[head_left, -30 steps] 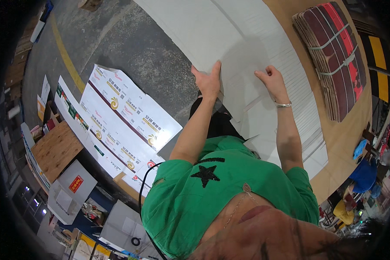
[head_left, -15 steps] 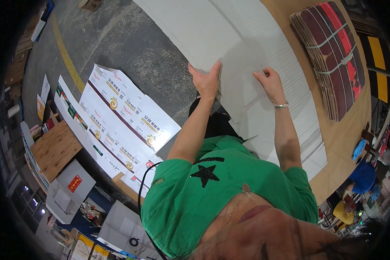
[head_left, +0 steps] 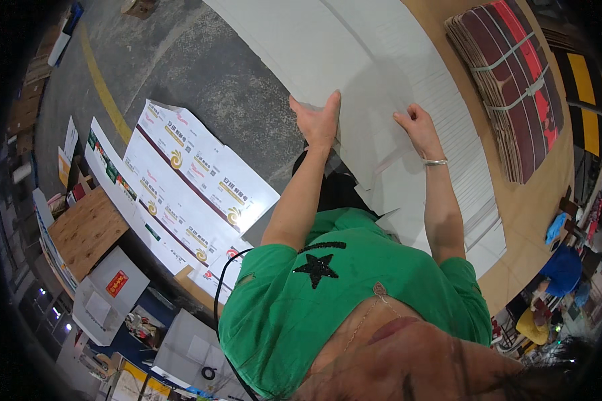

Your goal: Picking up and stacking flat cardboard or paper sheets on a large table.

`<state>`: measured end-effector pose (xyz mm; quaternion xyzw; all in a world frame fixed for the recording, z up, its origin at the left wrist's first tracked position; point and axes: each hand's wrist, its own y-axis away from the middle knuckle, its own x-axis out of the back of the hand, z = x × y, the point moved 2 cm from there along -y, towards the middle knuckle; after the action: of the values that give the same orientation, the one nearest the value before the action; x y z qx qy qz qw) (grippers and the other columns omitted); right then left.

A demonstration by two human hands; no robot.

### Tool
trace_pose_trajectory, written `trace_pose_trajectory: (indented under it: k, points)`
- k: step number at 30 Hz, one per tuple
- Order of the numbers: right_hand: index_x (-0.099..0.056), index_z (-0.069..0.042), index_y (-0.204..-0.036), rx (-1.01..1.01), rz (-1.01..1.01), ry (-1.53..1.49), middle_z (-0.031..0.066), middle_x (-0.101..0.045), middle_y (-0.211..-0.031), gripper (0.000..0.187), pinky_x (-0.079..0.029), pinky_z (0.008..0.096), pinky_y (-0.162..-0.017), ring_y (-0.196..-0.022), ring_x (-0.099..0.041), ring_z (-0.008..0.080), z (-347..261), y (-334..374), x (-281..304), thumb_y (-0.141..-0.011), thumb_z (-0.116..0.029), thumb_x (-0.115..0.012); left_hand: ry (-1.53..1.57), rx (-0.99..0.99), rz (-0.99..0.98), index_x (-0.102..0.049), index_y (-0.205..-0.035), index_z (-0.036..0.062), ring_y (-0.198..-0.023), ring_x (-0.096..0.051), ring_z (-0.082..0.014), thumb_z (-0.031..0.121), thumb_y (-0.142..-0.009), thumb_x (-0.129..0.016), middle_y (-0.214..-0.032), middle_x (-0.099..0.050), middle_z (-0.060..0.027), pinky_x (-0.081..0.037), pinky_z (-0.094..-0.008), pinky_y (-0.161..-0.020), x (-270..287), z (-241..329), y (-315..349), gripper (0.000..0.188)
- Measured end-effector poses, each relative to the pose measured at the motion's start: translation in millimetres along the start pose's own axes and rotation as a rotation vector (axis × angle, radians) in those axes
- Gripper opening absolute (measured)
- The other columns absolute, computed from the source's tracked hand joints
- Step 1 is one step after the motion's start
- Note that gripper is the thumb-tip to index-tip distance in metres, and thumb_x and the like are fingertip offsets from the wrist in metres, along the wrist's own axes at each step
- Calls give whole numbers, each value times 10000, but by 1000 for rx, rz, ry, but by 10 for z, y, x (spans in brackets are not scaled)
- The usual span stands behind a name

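A broad stack of white cardboard sheets (head_left: 374,73) spreads in front of me, its layers fanned into many thin edges on the right. My left hand (head_left: 316,123) is closed on the sheets' left edge, thumb lying on top and the other fingers at the side, partly hidden. To the right, over the fanned sheets, is my right hand (head_left: 420,134), its fingers curled and the thumb toward the index finger. Whether anything is between those fingers cannot be made out.
Brown board (head_left: 468,40) lies under the sheets. A strapped bundle of dark red cardboard (head_left: 508,93) sits at the right. Printed white sheets (head_left: 187,180) stand on the left, beside a wooden board (head_left: 87,230) and the grey floor (head_left: 214,87). Black-yellow striped panels (head_left: 585,107) edge the far right.
My right hand has shifted very slightly right. The left hand stays at the sheets' edge, nearly unmoved.
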<state>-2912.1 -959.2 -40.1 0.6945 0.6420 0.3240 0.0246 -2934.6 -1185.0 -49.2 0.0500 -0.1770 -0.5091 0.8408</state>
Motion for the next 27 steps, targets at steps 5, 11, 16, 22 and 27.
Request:
trace_pose_trajectory:
  k: [5,11,16,22,27]
  points:
    - [-437,-27,-689,10,150,163,1,-405,-637,358,-349,266,-532,-613,-355,113,-35,63,-2,-701,-267,-702,-16,-47,-43,-200,-1298,-56,-1117,-446,-320,268,-611,-769,-1211,-426,-235,-361,-364,-932,21,-45,49,950]
    - [-476,-26,-761,-68,23,74,-5,-437,-675,333,-362,219,-547,-622,-395,88,-95,129,42,-708,-260,-706,-7,-4,-36,-171,-1315,-50,-1139,-421,-321,253,-616,-764,-1233,-398,-236,-344,-357,-948,-16,-94,79,965]
    - [-481,-14,-768,7,124,127,2,-450,-678,352,-384,233,-584,-642,-411,105,-95,413,53,-689,-259,-720,-19,-4,-28,-167,-1317,-44,-1118,-436,-332,262,-624,-763,-1217,-416,-241,-349,-361,-942,3,-69,94,965]
    - [-502,-10,-795,23,-72,43,-8,-463,-689,320,-379,227,-595,-658,-419,91,-105,430,215,-702,-235,-711,-71,19,-24,-164,-1315,-46,-1106,-452,-330,272,-627,-760,-1200,-436,-244,-355,-361,-937,18,-1,133,964]
    - [-507,-28,-764,29,27,-5,-39,-434,-680,300,-337,209,-541,-632,-380,62,5,66,235,-713,-241,-711,-45,25,-32,-164,-1313,-48,-1107,-453,-331,274,-626,-760,-1199,-437,-243,-355,-363,-939,-11,8,142,964]
